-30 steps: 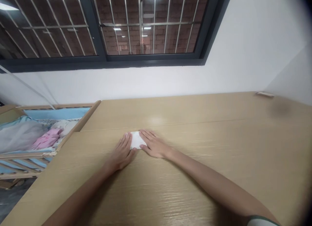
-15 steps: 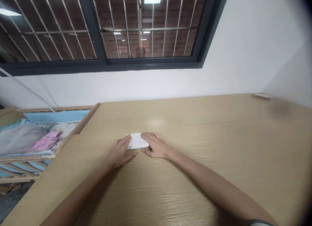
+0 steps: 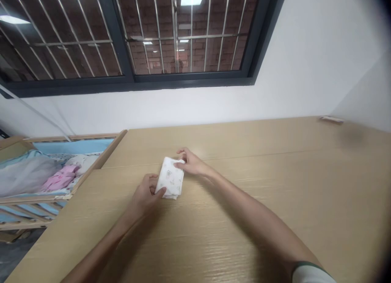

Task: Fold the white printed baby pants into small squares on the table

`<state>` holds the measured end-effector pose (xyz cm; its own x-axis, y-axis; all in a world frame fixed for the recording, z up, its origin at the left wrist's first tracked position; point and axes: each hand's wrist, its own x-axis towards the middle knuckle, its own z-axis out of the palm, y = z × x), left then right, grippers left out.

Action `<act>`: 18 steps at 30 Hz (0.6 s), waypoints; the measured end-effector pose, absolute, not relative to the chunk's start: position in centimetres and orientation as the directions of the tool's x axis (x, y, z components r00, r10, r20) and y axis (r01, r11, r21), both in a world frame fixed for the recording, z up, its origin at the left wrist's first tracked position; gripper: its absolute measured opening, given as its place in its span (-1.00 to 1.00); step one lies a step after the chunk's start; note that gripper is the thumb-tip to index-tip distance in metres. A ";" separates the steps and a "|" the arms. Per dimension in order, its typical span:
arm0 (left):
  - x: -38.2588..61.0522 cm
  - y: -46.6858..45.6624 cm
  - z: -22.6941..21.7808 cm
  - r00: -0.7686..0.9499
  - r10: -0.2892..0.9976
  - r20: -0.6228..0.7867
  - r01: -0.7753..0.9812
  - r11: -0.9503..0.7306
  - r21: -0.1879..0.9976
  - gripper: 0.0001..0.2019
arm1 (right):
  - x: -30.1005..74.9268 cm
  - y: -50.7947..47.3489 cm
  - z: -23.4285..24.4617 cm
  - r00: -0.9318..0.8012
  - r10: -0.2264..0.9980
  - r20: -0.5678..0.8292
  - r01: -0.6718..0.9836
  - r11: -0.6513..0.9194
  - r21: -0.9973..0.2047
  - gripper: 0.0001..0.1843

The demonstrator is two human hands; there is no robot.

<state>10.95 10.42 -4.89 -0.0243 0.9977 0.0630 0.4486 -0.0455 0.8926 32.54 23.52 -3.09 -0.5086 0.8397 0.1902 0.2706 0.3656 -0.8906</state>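
Observation:
A small folded white cloth (image 3: 170,177) with a faint printed pattern is held tilted up above the wooden tabletop (image 3: 220,218). My left hand (image 3: 148,192) pinches its lower left edge, the thumb on the near face and the fingers behind. At the upper right corner, my right hand (image 3: 190,162) grips the cloth between thumb and fingers. Several folded layers show along the bottom edge. Whether that edge touches the table I cannot tell.
On the left stands a wooden crib (image 3: 82,178) with blue lining, a pink cloth (image 3: 62,178) and pale bedding inside. Behind the table are a white wall (image 3: 195,106) and a barred window with a dark frame (image 3: 189,80). A thin flat object (image 3: 331,119) lies at the far right corner.
The cloth was flat under both hands on the table. Now it is raised and turned with its broad face toward me, and both hands have closed on its edges.

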 end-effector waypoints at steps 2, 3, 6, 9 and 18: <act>11.3 10.4 -6.0 -0.069 0.996 0.063 0.582 -0.011 0.813 -0.44 | 32.0 24.3 -4.2 -0.524 0.839 0.150 0.327 0.360 -0.874 -0.45; 11.5 10.4 -6.5 -0.075 0.994 0.075 0.657 -0.007 0.754 -0.50 | 31.8 24.6 -4.8 -0.524 0.841 0.135 0.353 0.358 -0.864 -0.47; 11.7 10.5 -7.4 -0.059 0.991 0.119 0.828 -0.018 0.561 -0.67 | 31.0 25.2 -6.2 -0.519 0.846 0.123 0.415 0.375 -0.829 -0.57; 12.2 9.8 -7.8 -0.013 0.955 0.295 0.934 -0.094 0.344 -0.75 | 30.7 24.6 -6.1 -0.525 0.821 0.224 0.450 0.492 -0.745 -0.64; 16.4 5.7 -9.5 0.394 0.802 0.449 0.868 -0.485 0.104 -0.74 | 30.8 17.1 -4.0 -0.930 0.286 0.229 0.157 0.875 -0.457 -0.44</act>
